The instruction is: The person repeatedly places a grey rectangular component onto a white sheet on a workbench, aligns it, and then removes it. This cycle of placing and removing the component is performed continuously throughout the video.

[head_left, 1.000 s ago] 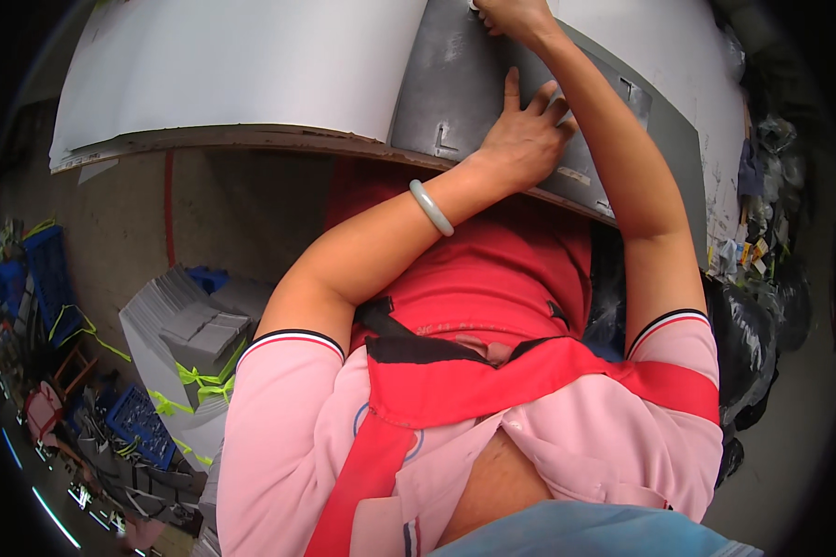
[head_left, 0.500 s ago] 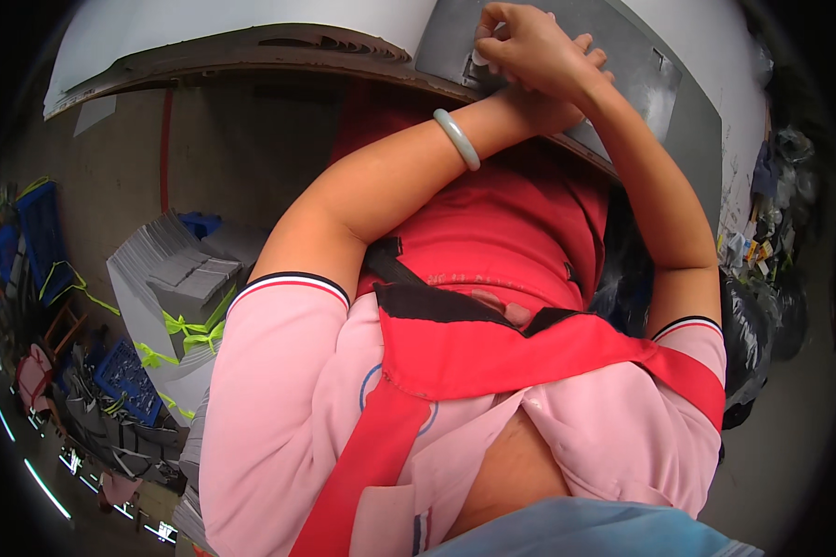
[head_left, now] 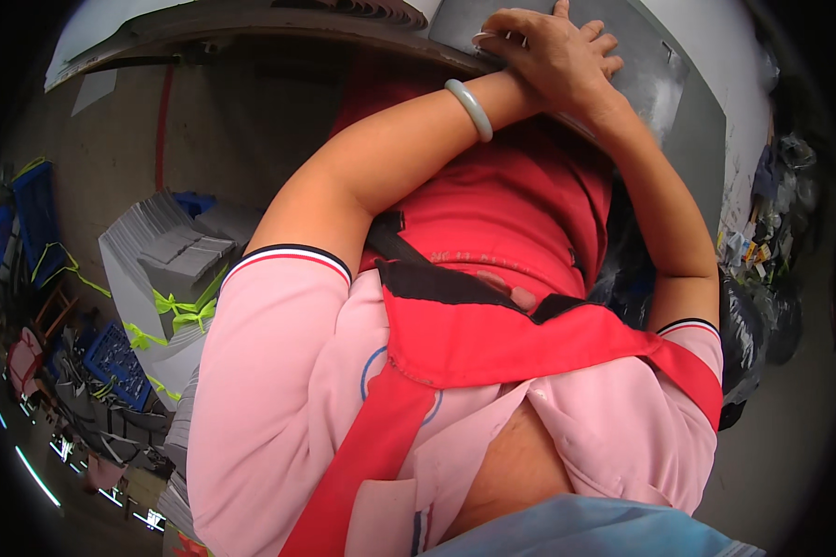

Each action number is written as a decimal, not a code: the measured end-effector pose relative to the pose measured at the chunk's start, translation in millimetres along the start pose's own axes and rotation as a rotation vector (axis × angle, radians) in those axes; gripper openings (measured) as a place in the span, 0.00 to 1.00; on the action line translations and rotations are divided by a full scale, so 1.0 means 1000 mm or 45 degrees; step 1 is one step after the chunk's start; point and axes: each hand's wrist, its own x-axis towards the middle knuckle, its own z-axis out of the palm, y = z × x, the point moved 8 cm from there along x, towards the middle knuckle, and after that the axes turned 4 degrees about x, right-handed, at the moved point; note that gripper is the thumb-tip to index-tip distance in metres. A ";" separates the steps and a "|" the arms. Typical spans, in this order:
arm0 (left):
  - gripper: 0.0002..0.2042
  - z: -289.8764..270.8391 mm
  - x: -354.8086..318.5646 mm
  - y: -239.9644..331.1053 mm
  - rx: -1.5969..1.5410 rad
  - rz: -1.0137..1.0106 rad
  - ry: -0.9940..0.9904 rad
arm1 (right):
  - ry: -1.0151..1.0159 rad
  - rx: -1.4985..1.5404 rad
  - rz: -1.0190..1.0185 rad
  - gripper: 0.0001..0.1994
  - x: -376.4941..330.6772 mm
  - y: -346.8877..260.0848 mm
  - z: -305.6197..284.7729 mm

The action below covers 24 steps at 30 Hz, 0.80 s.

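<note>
At the top of the head view, my forearms cross over a flat grey board (head_left: 658,88). My left hand (head_left: 606,46) lies on the board with its fingers spread, partly hidden beneath my right hand. A pale bangle (head_left: 470,110) circles the left forearm. My right hand (head_left: 557,60) crosses above the left, its fingers bent toward the board's left edge. A small whitish piece (head_left: 481,39) shows at the right fingertips, apparently pinched there; its kind is too small to make out.
White sheet material (head_left: 139,32) covers the worktable's left part, above its brown edge (head_left: 251,35). Down to the left stand stacked grey sheets (head_left: 181,265) tied with yellow-green straps, and a blue crate (head_left: 121,367). Dark plastic bags (head_left: 748,325) are on the right.
My right hand has shifted slightly down and right over the left wrist. More of the left hand's spread fingers shows now. The whole view has tilted slightly.
</note>
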 end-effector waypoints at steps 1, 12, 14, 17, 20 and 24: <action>0.21 -0.004 -0.002 -0.001 0.012 0.003 0.015 | 0.112 0.101 -0.010 0.12 0.000 -0.003 -0.010; 0.23 0.020 -0.012 -0.017 -0.504 -0.100 0.178 | -0.843 0.630 -0.291 0.13 0.025 0.009 0.010; 0.18 0.003 0.007 -0.012 -0.257 -0.123 0.090 | -0.720 1.049 0.032 0.11 0.030 0.061 -0.013; 0.16 -0.002 0.004 -0.004 -0.089 -0.108 0.027 | -0.441 0.939 0.358 0.12 0.023 0.180 -0.009; 0.16 -0.004 0.005 -0.003 -0.086 -0.089 0.038 | -0.278 0.501 0.614 0.13 -0.014 0.293 0.002; 0.16 -0.007 0.003 -0.007 -0.058 -0.095 0.028 | -0.353 1.083 1.071 0.13 -0.037 0.326 0.018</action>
